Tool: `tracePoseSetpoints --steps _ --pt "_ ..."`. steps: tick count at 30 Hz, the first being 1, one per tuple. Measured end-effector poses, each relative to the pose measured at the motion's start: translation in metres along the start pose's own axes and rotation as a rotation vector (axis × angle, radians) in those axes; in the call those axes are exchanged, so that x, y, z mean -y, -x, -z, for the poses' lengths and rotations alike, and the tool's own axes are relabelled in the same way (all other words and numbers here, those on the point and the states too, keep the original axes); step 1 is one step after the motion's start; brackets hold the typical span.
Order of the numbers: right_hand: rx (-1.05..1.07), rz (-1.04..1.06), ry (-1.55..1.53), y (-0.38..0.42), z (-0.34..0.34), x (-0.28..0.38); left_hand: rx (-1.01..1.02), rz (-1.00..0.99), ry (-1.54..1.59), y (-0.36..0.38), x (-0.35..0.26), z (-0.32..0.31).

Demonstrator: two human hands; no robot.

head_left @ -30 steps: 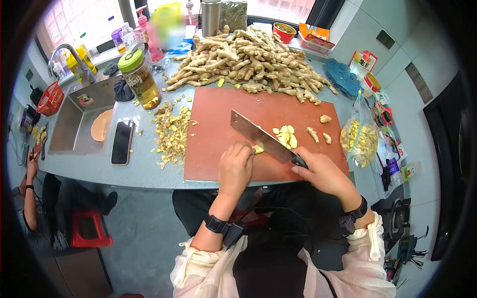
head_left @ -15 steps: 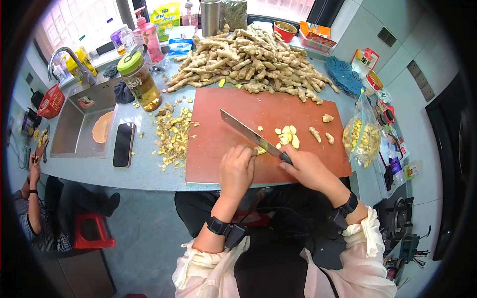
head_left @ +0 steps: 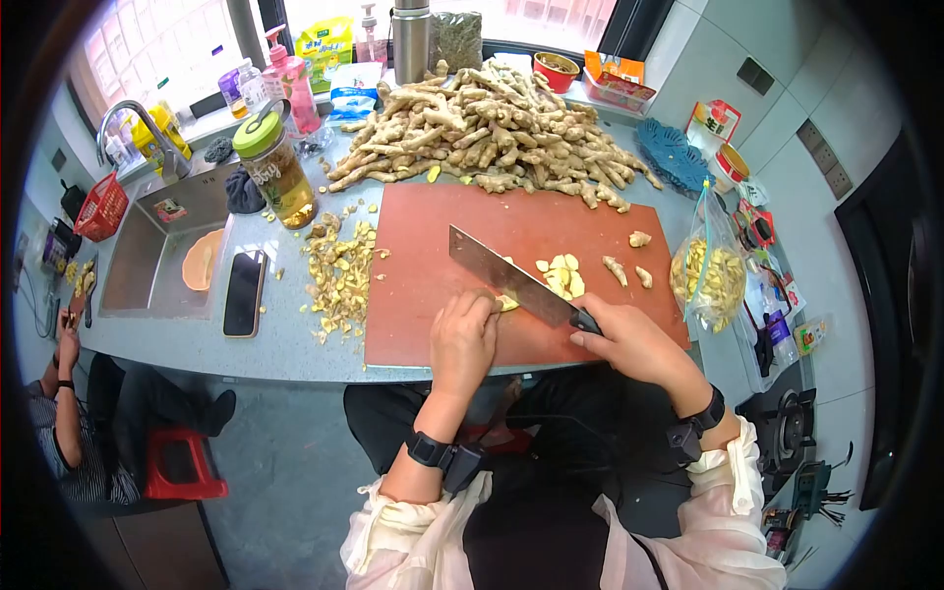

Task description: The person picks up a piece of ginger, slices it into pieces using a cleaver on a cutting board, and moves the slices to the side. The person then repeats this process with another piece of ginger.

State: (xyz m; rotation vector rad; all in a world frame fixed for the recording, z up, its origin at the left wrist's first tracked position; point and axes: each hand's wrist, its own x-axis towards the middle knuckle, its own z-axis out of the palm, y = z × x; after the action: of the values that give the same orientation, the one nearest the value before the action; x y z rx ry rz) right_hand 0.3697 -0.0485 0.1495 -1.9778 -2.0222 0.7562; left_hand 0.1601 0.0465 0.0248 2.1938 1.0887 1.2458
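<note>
My right hand (head_left: pixel 627 336) is wrapped round the black handle of a broad kitchen knife (head_left: pixel 506 275). The blade slants up and left across the reddish-brown cutting board (head_left: pixel 423 231), its flat side turned up. My left hand (head_left: pixel 462 334) is closed with bent fingers, pressing a piece of ginger (head_left: pixel 507 303) on the board; most of the piece is hidden by fingers and blade. Cut ginger slices (head_left: pixel 562 275) lie just beyond the knife. Small ginger pieces (head_left: pixel 615 270) rest farther right on the board.
A large heap of ginger roots (head_left: pixel 492 128) covers the back of the counter. Ginger peelings (head_left: pixel 339 275), a phone (head_left: pixel 244 293) and a lidded jar (head_left: pixel 275 177) are left of the board. A bag of slices (head_left: pixel 710 280) stands right. Another person (head_left: pixel 74 413) sits far left.
My right hand has moved slightly right with the knife, and the blade has turned to show more of its flat side. My left hand stays on the ginger; the view has shifted slightly.
</note>
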Motion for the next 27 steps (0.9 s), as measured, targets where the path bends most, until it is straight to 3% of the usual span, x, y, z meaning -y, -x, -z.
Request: tracePoseSetpoints --steps 12,24,27 --pt "0.075 -0.051 0.109 -0.016 -0.006 0.006 0.015 -0.005 -0.008 -0.001 0.003 -0.003" --pt "-0.014 0.047 0.092 -0.002 -0.007 0.001 -0.014 -0.017 -0.028 0.001 0.000 -0.001" --pt "0.083 -0.063 0.125 0.006 -0.002 0.002 -0.023 -0.008 -0.021 0.000 0.000 -0.002"
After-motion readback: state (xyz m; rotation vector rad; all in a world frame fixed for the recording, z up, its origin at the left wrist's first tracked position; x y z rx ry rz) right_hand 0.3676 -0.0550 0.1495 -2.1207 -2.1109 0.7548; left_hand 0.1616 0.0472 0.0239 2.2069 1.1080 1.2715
